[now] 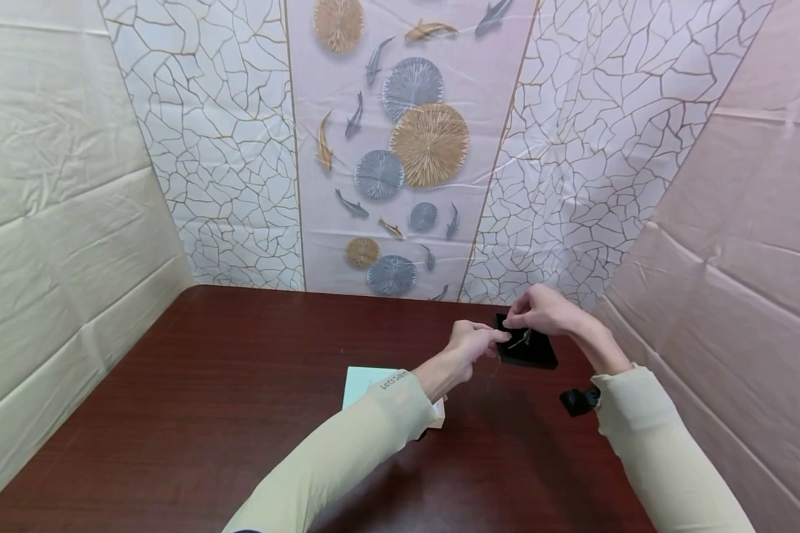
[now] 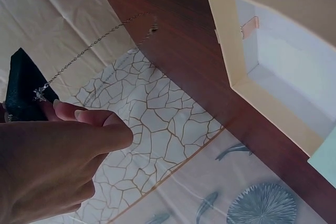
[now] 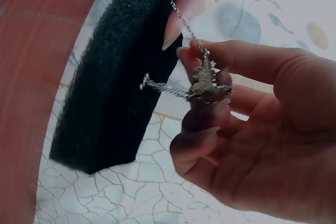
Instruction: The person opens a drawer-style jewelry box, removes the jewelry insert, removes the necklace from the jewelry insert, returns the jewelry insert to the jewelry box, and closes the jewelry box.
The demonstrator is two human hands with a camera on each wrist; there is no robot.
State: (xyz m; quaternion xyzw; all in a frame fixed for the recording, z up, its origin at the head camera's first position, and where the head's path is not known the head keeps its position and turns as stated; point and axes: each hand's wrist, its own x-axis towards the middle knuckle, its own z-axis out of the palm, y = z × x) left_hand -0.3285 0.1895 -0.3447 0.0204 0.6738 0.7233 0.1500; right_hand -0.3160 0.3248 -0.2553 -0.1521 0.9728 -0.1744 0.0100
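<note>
One wide, dark-red, wood-grained table [image 1: 173, 407] below your hands. Rectangular cream box [image 2: 228, 35] with pale mint-green panel, interior exposed, near your left forearm, closer to you than either hand. Thin black foam pad [image 1: 535, 355] between your hands. Left hand [image 1: 470, 344] clamped on pad's edge, thumb across its face. Right hand [image 1: 547, 309] just beside, curled fingertips pinching silver metal chain necklace [image 3: 205, 83] at its ornament. Necklace at pad, between your hands; chain loop hanging near left hand.

The head view is bright, with soft shadows on the counter [image 1: 240, 370]. The left wrist view is dim, the right seemingly hazy.
</note>
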